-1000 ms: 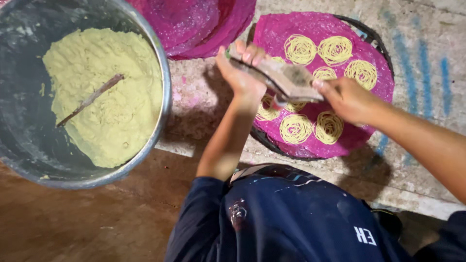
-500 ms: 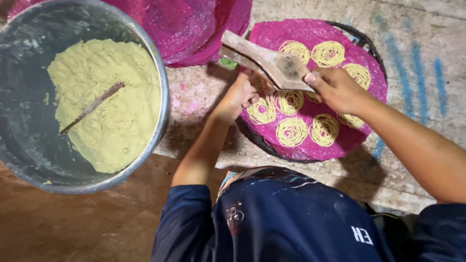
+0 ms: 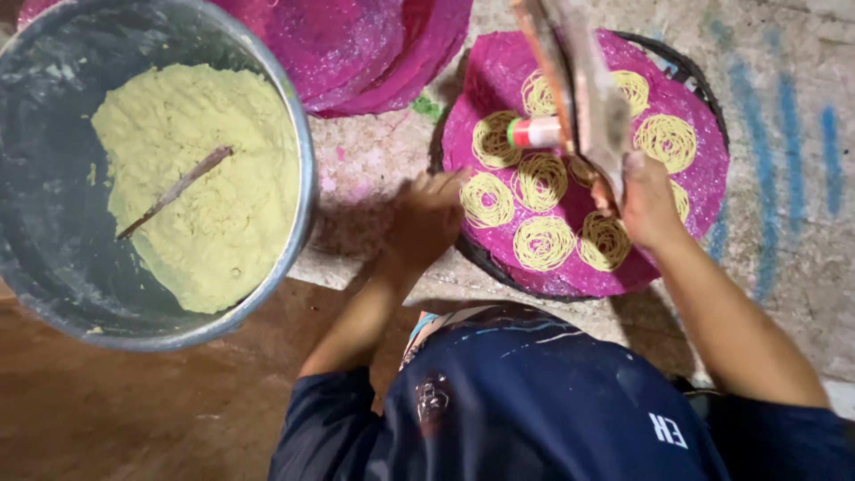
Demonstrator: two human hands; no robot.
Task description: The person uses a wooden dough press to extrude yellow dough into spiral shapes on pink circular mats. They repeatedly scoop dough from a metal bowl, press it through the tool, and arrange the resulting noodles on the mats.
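- Your right hand (image 3: 646, 200) is clamped on the wooden press (image 3: 574, 85), held up over the pink mat (image 3: 686, 191) at 12 o'clock.
- Your left hand (image 3: 427, 218), fingers apart, rests on the mat's edge at 9 o'clock.
- Done: approx. 8 noodle coils (image 3: 543, 242) laid; the mat looks nearly full.
- Left: plenty of dough (image 3: 196, 187) in the metal tub (image 3: 303, 169); more pink mats (image 3: 356, 44) at 11 o'clock.

Dim, warm overhead light, soft shadows beneath the arms, motion-blurred wooden press (image 3: 579, 89).

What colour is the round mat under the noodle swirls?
The mat is bright pink, seen best in the head view.
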